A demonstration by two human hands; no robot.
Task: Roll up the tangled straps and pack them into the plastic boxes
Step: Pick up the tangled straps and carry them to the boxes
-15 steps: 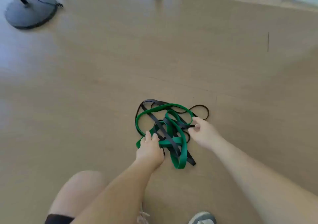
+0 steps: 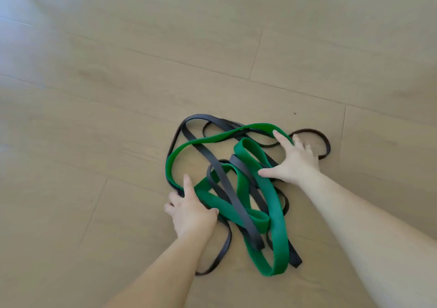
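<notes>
The pale wood-plank floor [image 2: 113, 90] fills the view, its board seams running slantwise. Two bare forearms reach in from the bottom edge, the right forearm [image 2: 359, 227] the larger and nearer, the left forearm [image 2: 165, 267] slimmer beside it.

Between them, on the floor, lies the tangle of straps, loose and not rolled. The wide green strap [image 2: 276, 225] makes the biggest loops: one arches over the far side of the heap, another hangs down to the near right. A wide black strap [image 2: 221, 177] crosses it slantwise from the far left down to the middle. A thin black strap [image 2: 327, 143] curls out in a small ring at the far right, apart from the rest but touching the heap.

The right hand [image 2: 295, 163] lies flat on the far right of the tangle, fingers [image 2: 279, 138] spread and released over the green arch, thumb pointing left.

The left hand [image 2: 189, 210] rests on the near left edge, index finger straight along the green strap; whether its other fingers grasp anything I cannot tell.
</notes>
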